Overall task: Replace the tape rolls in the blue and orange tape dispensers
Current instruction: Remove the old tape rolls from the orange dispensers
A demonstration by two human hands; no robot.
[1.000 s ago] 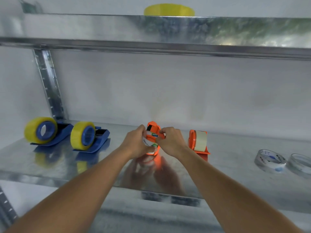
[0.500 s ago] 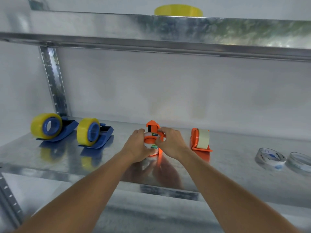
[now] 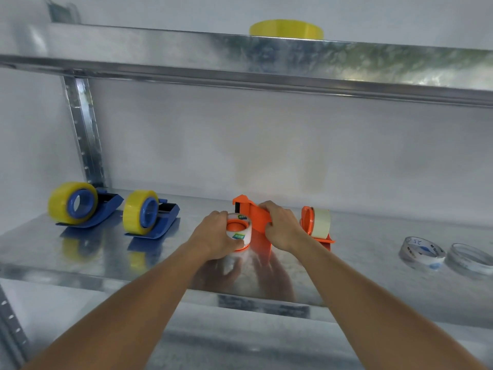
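On the metal shelf [image 3: 80,252] an orange tape dispenser [image 3: 253,213] lies on its side in the middle. My right hand [image 3: 280,225] grips its body. My left hand [image 3: 216,233] is closed around the clear tape roll [image 3: 240,231] on the dispenser's orange hub. A second orange dispenser [image 3: 316,225] with a whitish roll stands upright just to the right. Two blue dispensers [image 3: 85,206] [image 3: 152,214] with yellow rolls stand at the left.
Two flat clear tape rolls [image 3: 421,249] [image 3: 469,259] lie at the right end of the shelf. A yellow roll [image 3: 286,29] sits on the upper shelf [image 3: 240,57], which overhangs the work area. A slotted upright post [image 3: 85,134] stands behind the blue dispensers.
The orange dispenser has gone from upright between my hands to lying on its side on the shelf. My hands have spread apart, left on the roll, right on the body.
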